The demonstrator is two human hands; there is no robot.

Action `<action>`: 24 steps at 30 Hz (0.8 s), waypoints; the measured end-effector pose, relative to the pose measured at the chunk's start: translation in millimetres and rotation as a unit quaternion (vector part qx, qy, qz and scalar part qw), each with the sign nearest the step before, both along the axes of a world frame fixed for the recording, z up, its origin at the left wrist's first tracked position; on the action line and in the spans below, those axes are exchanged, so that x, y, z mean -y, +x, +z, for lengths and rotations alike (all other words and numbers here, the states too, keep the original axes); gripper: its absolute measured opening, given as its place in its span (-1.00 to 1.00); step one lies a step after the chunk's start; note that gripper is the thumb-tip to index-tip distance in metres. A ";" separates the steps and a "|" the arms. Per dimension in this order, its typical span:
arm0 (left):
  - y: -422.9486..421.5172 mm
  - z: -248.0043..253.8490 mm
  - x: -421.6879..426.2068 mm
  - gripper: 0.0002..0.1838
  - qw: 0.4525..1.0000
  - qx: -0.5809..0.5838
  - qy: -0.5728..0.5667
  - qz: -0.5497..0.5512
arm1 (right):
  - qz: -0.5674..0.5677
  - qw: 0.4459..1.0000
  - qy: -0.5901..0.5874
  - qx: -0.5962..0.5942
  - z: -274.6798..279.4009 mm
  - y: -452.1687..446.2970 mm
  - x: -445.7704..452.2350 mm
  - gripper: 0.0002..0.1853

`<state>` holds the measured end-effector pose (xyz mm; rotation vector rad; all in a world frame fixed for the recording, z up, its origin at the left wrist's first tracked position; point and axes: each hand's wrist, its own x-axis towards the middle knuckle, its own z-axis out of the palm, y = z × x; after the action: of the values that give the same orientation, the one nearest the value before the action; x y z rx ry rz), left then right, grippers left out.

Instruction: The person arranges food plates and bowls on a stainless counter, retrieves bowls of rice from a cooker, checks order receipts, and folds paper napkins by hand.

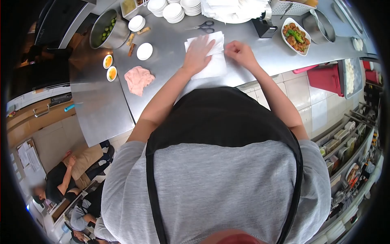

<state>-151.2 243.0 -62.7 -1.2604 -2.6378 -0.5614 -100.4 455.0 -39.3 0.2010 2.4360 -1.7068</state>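
Under my left hand (198, 55) lies a small stack of white paper sheets (213, 70) on the steel counter. The palm is flat on it and the fingers are stretched out. Just beyond the sheets' right edge, my right hand (240, 53) hovers with curled, slightly blurred fingers; whether anything is between them is hidden. Dark-handled scissors (206, 27) rest behind the sheets. Farther back is a large pile of white paper (232, 11). A crumpled pink cloth (138, 80) and a white saucer (144, 51) are to the left.
At the left stand a steel pot (120, 33) holding green items and two orange-filled cups (111, 74). Stacked saucers (174, 13) line the back. To the right are a black dispenser (266, 27), a food dish (302, 52) and a red bin (325, 81). People (65, 179) are at lower left.
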 end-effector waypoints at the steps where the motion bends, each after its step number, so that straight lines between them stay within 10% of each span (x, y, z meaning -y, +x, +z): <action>1: 1.4 1.7 0.0 -0.38 1.000 0.001 0.000 -0.001 | 0.039 0.993 0.078 -0.075 -1.3 12.3 5.1 -0.70; 6: 1.5 5.4 -0.3 -0.41 0.999 -0.008 -0.040 -0.020 | 0.195 0.874 0.300 -0.329 2.8 47.2 29.7 -0.71; 24: -5.5 -2.8 9.3 -0.37 0.998 0.059 0.001 -0.026 | 0.234 0.820 0.374 -0.365 -5.1 46.6 32.1 -0.69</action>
<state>-156.8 233.7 -65.5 -1.3393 -2.7052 -0.6661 -53.8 422.9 -44.4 -1.0714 3.1618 -0.5786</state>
